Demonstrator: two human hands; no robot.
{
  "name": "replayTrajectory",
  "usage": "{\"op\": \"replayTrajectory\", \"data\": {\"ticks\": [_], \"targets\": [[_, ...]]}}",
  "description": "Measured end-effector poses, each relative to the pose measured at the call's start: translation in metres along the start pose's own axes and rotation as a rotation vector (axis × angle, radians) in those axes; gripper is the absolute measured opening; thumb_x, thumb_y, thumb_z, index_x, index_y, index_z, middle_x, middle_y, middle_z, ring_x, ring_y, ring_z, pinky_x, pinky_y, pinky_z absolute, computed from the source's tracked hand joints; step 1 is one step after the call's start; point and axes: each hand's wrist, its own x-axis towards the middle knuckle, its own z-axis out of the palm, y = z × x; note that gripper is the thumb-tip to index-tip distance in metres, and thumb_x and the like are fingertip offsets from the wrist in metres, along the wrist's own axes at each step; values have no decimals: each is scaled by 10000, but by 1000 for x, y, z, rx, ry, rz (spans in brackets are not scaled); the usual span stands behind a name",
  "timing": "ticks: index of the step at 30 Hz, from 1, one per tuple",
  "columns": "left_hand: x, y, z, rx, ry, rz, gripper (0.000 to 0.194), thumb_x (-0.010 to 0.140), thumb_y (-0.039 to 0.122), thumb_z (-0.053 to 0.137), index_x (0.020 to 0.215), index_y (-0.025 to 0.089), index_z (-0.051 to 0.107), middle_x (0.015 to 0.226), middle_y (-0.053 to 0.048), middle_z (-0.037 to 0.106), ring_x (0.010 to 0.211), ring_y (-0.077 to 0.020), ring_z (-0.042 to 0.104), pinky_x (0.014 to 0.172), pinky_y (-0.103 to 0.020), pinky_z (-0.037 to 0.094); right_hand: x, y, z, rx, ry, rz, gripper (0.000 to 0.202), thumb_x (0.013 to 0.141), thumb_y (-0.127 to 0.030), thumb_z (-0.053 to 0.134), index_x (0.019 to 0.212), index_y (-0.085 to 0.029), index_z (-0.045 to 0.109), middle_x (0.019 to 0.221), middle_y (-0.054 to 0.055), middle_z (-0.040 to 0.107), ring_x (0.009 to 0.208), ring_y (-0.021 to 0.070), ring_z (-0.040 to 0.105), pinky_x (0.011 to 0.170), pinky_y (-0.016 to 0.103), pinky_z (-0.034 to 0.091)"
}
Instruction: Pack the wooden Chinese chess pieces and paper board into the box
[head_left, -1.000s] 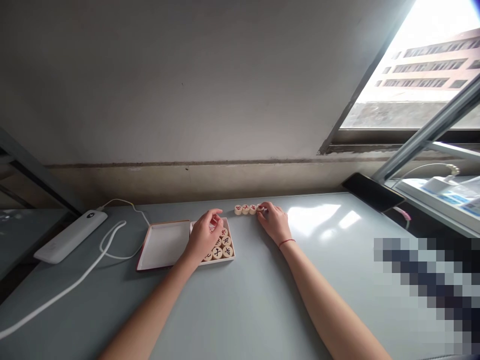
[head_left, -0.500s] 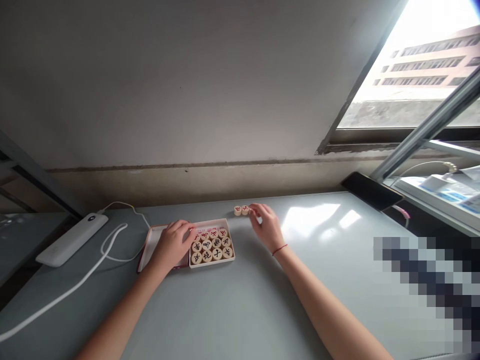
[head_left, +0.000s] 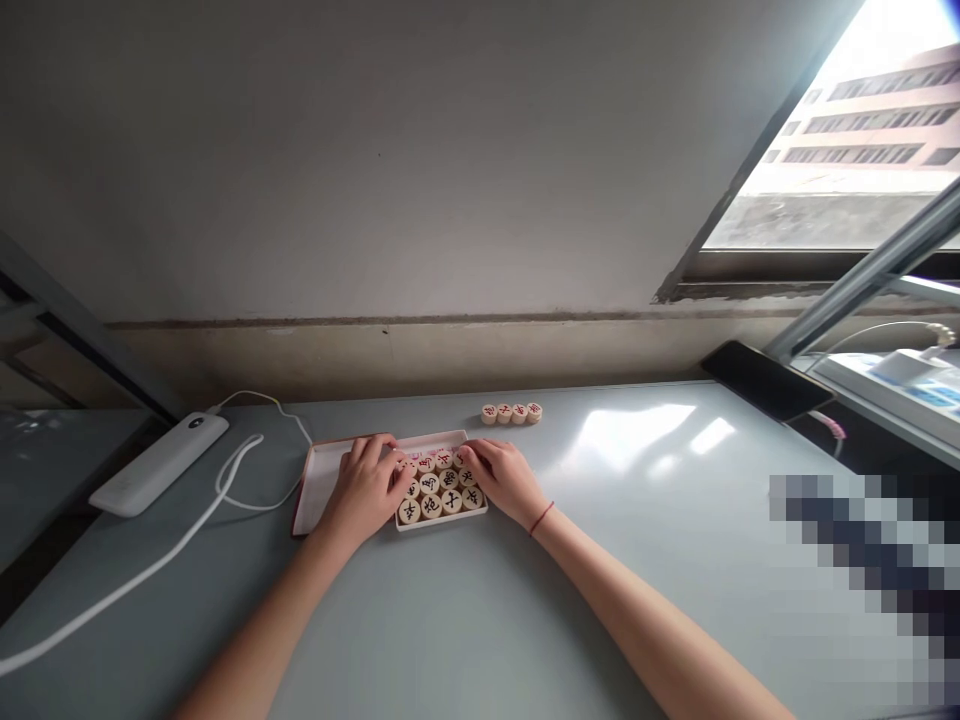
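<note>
Leaving four pieces (head_left: 505,413), the right hand (head_left: 508,481) reached the box (head_left: 442,522).

A thin red cord bracelet (head_left: 541,518) circles the right wrist, and both forearms are bare of sleeves.

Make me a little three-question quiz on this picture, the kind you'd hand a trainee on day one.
1. Around which wrist is the thin red cord: (a) left or (b) right?
2. True or false: the row of round pieces stands inside the white-rimmed box.
3. Fill in: the row is made up of ____ pieces.

Key: 1. b; 2. false, it stands on the table beyond the box; 3. four.
</note>
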Motion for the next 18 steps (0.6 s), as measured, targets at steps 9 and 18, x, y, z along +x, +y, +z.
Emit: {"op": "replayTrajectory", "data": {"ticks": [9,18], "targets": [[3,8,-10,-216,61,-52,157,868,306,488,856,222,620,875,-32,686,922,-236,570,848,-377,399,-2,-7,-5,14,159,-90,231,910,-297,465,1055,-194,613,835,73,642,729,190,605,659,307,498],[17,40,-24,-610,-17,-213,168,839,388,529,905,239,568,830,-2,662,741,-154,605,679,-253,481,-1,-40,-14,77,195,-421,249,882,-164,501,1099,-266,569,1054,42,675,837,151,625,761,291,530]]}}
